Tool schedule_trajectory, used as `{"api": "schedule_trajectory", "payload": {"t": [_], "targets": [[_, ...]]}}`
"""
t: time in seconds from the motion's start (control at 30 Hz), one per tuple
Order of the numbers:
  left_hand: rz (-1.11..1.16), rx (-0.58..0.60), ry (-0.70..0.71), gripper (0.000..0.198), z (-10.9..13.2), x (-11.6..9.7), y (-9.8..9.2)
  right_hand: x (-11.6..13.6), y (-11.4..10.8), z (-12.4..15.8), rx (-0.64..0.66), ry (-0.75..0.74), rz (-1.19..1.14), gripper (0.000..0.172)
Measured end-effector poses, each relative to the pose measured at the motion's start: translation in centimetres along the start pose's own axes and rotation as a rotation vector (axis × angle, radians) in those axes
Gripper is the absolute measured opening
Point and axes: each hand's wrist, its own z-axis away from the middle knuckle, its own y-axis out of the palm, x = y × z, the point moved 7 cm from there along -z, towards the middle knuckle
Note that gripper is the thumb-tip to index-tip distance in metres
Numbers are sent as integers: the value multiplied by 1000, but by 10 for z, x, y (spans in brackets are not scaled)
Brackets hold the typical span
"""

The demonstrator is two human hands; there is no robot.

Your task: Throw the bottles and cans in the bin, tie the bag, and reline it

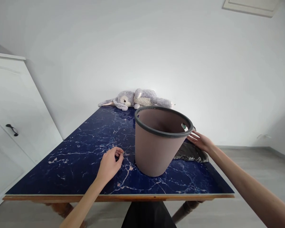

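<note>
White walls are noted behind a blue desk (80,158), on which a brown bin (156,148) is stood upright, flanked by the left hand (109,164), fingers curled shut on nothing visible, and the right hand (200,141), fingers spread flat on a black bag (190,153).

This is a room in a home, plainly furnished. At 9 o'clock stands a white panelled cupboard (9,104) with a dark door handle (12,129). At 12 o'clock a grey plush toy (135,98) lies at the far end of a table (85,148) with a blue marble-pattern top and turned wooden legs; a plastic waste bin (154,148) stands on it. At 3 o'clock are a grey wood-look floor (251,164), a skirting board and a wall socket (263,136).
</note>
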Motion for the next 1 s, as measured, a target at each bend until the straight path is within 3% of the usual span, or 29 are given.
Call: {"api": "schedule_trajectory", "payload": {"t": [0.27, 0.43, 0.53, 0.7, 1.0], "targets": [[-10, -13, 22, 25, -2, 2, 0, 14, 13, 31, -95, -351, 474, 19], [-38, 44, 29, 29, 0, 0, 2, -6, 62, 85, 98, -601, 769, 37], [-47, 67, 25, 31, 0, -1, 3, -24, 86, 113, 195, -699, 893, 37], [-82, 97, 31, 35, 0, -3, 5, -33, 92, 130, 224, -772, 1037, 38], [-308, 214, 108, 39, 18, -28, 14, -38, 88, 141, 215, -809, 1174, 43]]}}
